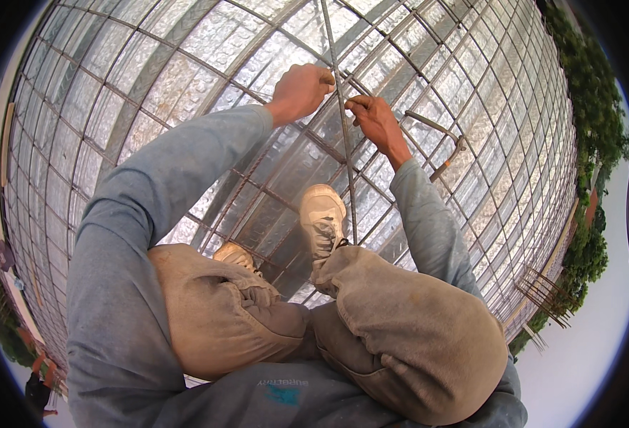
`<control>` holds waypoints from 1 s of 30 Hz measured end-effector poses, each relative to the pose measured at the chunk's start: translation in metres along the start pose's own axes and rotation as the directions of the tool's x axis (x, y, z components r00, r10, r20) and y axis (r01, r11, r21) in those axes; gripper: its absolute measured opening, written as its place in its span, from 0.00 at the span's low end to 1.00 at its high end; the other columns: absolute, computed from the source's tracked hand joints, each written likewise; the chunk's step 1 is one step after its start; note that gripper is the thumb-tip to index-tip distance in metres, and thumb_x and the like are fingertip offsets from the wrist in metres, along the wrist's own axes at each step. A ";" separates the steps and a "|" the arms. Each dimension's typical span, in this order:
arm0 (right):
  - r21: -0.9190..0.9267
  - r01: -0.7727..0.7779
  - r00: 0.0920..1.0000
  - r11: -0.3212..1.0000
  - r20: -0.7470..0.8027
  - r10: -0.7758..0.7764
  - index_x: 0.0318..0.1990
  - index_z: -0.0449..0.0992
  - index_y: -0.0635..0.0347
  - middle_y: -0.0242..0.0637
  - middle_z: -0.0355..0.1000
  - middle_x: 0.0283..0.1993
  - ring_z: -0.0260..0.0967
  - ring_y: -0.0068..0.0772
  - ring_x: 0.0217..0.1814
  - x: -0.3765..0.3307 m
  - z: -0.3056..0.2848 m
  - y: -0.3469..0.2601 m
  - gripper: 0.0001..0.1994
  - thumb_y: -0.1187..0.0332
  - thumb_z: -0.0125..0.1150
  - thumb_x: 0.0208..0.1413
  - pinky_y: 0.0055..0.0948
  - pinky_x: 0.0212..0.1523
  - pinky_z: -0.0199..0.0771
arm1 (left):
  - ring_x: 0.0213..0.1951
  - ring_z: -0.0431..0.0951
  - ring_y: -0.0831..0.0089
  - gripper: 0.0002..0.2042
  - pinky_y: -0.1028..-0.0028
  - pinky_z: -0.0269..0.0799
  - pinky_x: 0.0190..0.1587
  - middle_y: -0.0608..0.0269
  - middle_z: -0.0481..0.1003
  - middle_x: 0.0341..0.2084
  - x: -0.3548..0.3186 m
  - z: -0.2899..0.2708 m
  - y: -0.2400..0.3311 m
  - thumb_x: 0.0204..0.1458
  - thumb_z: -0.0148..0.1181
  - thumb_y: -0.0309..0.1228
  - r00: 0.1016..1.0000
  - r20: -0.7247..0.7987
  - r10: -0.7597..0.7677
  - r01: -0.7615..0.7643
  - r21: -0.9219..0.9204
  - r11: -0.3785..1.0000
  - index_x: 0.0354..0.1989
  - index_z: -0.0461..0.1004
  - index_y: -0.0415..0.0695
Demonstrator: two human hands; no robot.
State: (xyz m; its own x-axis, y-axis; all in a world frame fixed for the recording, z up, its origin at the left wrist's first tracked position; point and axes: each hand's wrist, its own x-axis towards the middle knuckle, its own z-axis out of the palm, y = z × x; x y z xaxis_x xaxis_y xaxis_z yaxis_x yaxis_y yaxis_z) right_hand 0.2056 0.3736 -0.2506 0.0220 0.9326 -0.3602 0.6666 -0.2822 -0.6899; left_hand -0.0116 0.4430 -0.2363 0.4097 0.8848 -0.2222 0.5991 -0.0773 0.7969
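Observation:
A long steel rebar rod runs lengthwise over the rebar mesh in front of me. My left hand is at the rod's left side, with its fingers pinched together close against it. On the other side, a little nearer to me, my right hand has its thumb and fingertips closed together beside the rod. Whatever thin piece either hand may be pinching is too small to make out. To the right of my right hand, a bent metal bar tool with an orange mark lies on the mesh.
Shiny ribbed metal decking lies beneath the mesh. My shoes rest among the bars, knees bent up. Bundled rebar ends stick out at the right edge, with trees beyond. A wooden edge board borders the left.

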 end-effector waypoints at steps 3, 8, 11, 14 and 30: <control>0.000 -0.046 0.999 0.999 -0.019 0.046 0.45 0.88 0.60 0.59 0.80 0.35 0.81 0.61 0.40 0.002 0.000 -0.005 0.15 0.61 0.60 0.64 0.48 0.45 0.77 | 0.44 0.87 0.52 0.12 0.59 0.80 0.50 0.49 0.87 0.41 -0.001 -0.002 0.005 0.60 0.70 0.37 1.000 0.015 0.004 -0.004 0.003 1.000 0.46 0.89 0.45; -0.068 0.031 0.999 0.997 -0.036 -0.034 0.44 0.86 0.64 0.61 0.78 0.33 0.79 0.60 0.36 0.006 -0.003 -0.029 0.15 0.61 0.61 0.63 0.47 0.43 0.77 | 0.42 0.86 0.46 0.11 0.54 0.80 0.47 0.44 0.85 0.37 0.005 0.002 0.003 0.61 0.68 0.38 0.999 0.003 0.049 -0.048 -0.097 0.994 0.42 0.88 0.43; -0.012 0.023 0.999 1.000 -0.047 -0.024 0.44 0.87 0.64 0.60 0.78 0.31 0.79 0.57 0.34 0.008 -0.002 -0.032 0.15 0.61 0.63 0.62 0.46 0.42 0.77 | 0.41 0.86 0.48 0.13 0.58 0.80 0.47 0.42 0.85 0.37 0.007 0.008 0.005 0.60 0.69 0.38 0.998 -0.016 -0.054 0.051 -0.174 0.983 0.41 0.87 0.39; -0.002 -0.005 0.999 1.000 -0.043 0.005 0.43 0.87 0.65 0.58 0.79 0.31 0.80 0.55 0.34 0.007 -0.012 -0.032 0.15 0.61 0.64 0.62 0.45 0.41 0.77 | 0.41 0.87 0.55 0.15 0.61 0.80 0.46 0.44 0.86 0.38 0.003 0.011 0.010 0.58 0.72 0.39 0.991 -0.018 -0.136 0.128 -0.245 0.961 0.42 0.87 0.37; -0.330 0.180 0.981 0.927 -0.010 -0.194 0.39 0.87 0.64 0.56 0.81 0.32 0.79 0.61 0.33 -0.022 -0.019 -0.077 0.10 0.69 0.64 0.55 0.50 0.39 0.78 | 0.55 0.81 0.53 0.15 0.60 0.76 0.60 0.54 0.81 0.55 -0.020 0.018 -0.006 0.57 0.69 0.26 0.993 -0.002 0.114 -0.114 -0.118 0.986 0.54 0.87 0.47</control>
State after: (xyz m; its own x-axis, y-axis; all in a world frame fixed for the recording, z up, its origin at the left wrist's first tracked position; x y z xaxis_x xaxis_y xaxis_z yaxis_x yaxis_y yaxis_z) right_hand 0.1676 0.3790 -0.1773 -0.1002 0.9718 -0.2135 0.8675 -0.0197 -0.4970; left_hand -0.0111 0.4180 -0.2467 0.4743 0.8709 -0.1287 0.4632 -0.1226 0.8777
